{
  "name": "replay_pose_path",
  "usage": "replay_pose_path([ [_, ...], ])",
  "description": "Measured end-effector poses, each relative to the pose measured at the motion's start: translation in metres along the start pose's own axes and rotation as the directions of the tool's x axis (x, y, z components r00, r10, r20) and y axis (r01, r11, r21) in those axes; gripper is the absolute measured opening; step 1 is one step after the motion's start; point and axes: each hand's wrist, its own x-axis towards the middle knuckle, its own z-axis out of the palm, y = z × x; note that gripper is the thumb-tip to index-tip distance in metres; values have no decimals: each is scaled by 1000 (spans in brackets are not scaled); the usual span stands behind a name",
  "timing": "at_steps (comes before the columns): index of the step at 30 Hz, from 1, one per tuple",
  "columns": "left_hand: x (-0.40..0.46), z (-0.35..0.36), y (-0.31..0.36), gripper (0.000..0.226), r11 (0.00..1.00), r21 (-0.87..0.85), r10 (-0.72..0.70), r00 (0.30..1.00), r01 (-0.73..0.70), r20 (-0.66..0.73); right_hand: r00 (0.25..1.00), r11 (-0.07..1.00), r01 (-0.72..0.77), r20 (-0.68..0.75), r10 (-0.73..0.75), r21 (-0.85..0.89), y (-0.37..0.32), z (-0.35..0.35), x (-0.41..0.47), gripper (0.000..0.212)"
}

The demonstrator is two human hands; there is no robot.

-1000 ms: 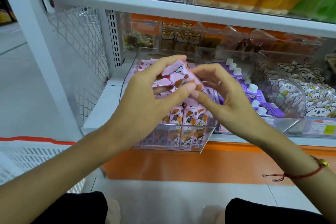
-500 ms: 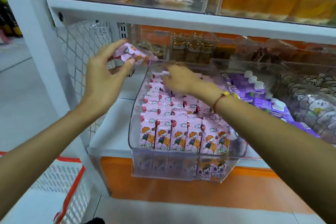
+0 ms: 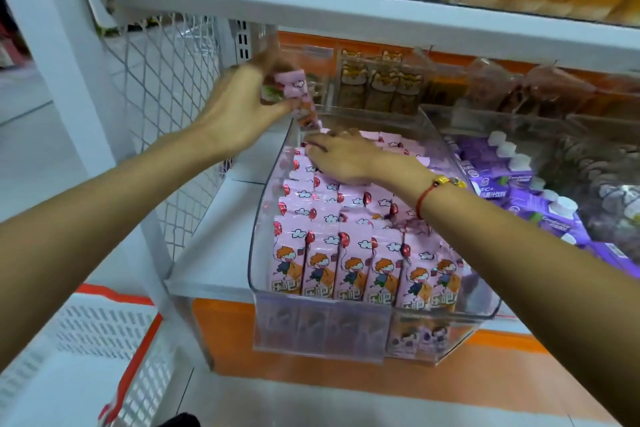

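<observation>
Some pink packets point(image 3: 294, 94) are being pinched in the left hand point(image 3: 239, 114), just above the right hand point(image 3: 341, 158), which is lying flat-fingered on the back rows point(image 3: 391, 142) of the clear bin point(image 3: 270, 204), probably parting them for a slot.

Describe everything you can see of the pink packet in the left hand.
The pink packet is a slim glossy pouch, plastic film by its look, printed with a white cloud and orange artwork. The left hand grips it, holding it tilted over the back left corner of the clear bin, its lower end near the right hand.
</observation>
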Motion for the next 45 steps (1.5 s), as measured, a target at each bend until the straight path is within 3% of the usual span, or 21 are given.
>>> replay_pose_path([
  [3,14,6,2,35,976,216,-9,988,-25,152,1000,999,1,-24,0,33,2,1,-4,48],
  [7,33,20,7,33,957,289,-102,965,29,240,999,999,22,-39,-21,48,0,-2,-8,43],
  [11,44,24,13,41,929,350,-236,919,118,317,952,972,75,-306,-3,224,-2,-10,-10,22],
  [14,32,14,17,33,943,268,-271,920,196,282,922,960,129,-386,-24,248,-6,-16,-2,35],
  [16,10,3,19,31,944,169,-315,929,285,194,956,945,156,-286,-71,288,-9,-17,5,39],
  [19,-34,-10,25,39,919,31,-395,913,394,108,978,965,76,-207,-23,251,-3,-15,16,42],
  [23,-83,-12,39,36,892,-143,-406,899,429,161,999,1000,19,-33,-19,-12,5,-6,18,36],
  [25,-98,-8,45,34,878,-193,-415,897,439,154,1000,997,15,-18,-16,-70,5,-5,17,38],
  [27,-107,-4,49,31,881,-205,-411,905,426,113,996,998,19,-86,-24,-53,1,-5,17,35],
  [31,-118,1,54,18,878,-256,-412,911,405,28,921,999,-30,-388,43,40,-4,-5,17,20],
  [34,-120,3,59,19,875,-264,-420,908,406,2,886,984,-1,-457,83,178,-10,-4,17,16],
  [36,-120,3,61,27,872,-267,-427,904,411,-2,857,903,60,-487,172,425,-15,-8,15,13],
  [38,-120,3,60,25,865,-270,-437,899,423,8,803,727,132,-502,320,674,-20,-17,10,11],
  [42,-117,2,55,22,849,-268,-460,887,455,45,596,413,238,-468,652,879,-20,-32,-18,8],
  [45,-110,-4,63,39,898,-203,-406,913,391,-41,591,172,329,-345,729,929,-17,-40,-64,14],
])
